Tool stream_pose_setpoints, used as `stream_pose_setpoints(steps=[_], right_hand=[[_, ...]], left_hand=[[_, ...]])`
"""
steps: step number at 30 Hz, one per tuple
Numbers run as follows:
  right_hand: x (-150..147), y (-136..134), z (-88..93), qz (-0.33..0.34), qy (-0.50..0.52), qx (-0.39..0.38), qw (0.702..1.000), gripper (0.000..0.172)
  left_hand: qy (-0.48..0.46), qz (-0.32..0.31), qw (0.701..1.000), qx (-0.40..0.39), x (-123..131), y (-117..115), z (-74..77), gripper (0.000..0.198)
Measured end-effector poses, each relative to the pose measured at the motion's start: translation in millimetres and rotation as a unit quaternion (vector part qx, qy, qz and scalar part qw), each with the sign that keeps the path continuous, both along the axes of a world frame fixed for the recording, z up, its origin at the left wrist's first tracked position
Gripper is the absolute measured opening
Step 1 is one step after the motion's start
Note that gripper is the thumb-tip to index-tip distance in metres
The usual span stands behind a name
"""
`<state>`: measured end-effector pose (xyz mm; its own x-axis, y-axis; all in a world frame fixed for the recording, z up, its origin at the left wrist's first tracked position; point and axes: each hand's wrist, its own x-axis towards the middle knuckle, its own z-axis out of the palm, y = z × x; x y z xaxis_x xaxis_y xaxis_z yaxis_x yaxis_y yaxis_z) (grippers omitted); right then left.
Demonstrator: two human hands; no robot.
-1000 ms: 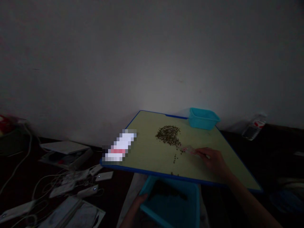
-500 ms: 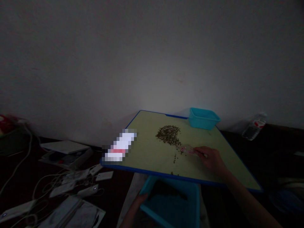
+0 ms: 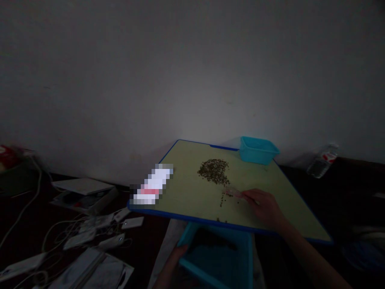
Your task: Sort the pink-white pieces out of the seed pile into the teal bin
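The room is dim. A green tabletop [image 3: 186, 192] with a blue rim carries a pile of small dark grains [image 3: 214, 170], with a few loose ones trailing toward the near edge. My right hand [image 3: 263, 206] rests on the table just right of that trail, closed on a small pale scraper-like piece [image 3: 234, 193] whose tip touches the loose grains. My left hand [image 3: 174, 259] grips the left rim of a teal tub [image 3: 219, 257] held below the table's near edge; dark grains lie inside it.
A second teal tub [image 3: 258, 149] stands at the table's far right corner by the wall. A plastic bottle [image 3: 321, 160] lies to the right. White devices, boxes and cables [image 3: 90, 228] litter the floor at left. A pixelated patch covers the table's left edge.
My right hand has drawn the pale piece a little left and toward me through the loose grains. The left hand and the tub stay put.
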<state>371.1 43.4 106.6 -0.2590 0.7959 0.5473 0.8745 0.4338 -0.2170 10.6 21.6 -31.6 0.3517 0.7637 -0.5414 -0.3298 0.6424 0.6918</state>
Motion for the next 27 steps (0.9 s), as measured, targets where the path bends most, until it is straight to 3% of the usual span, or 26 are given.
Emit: stream_pose_setpoints(steps=[3, 9, 14, 20, 27], right_hand=[[-5.3, -10.3, -1.9, 0.021, -0.003, 0.016, 1.0, 0.03], [-21.8, -27.9, 0.3, 0.045, 0.004, 0.036, 0.998, 0.03], [-32.9, -37.3, 4.4, 0.064, 0.002, 0.048, 0.997, 0.031], [-41.0, -42.0, 3.7, 0.084, 0.006, 0.057, 0.995, 0.031], [-33.4, -37.6, 13.3, 0.033, 0.064, 0.032, 0.997, 0.028]], left_hand=[[0.011, -0.007, 1.0, -0.015, 0.9, -7.1, 8.7, 0.04], [-0.013, 0.005, 0.989, -0.15, 11.3, -25.0, 24.5, 0.086], [-0.042, 0.017, 0.99, -0.132, 18.1, -31.9, 29.5, 0.082], [-0.041, 0.029, 0.989, -0.136, 18.7, -31.5, 22.3, 0.075], [-0.047, 0.018, 0.991, -0.127, 23.2, -31.0, 19.3, 0.088]])
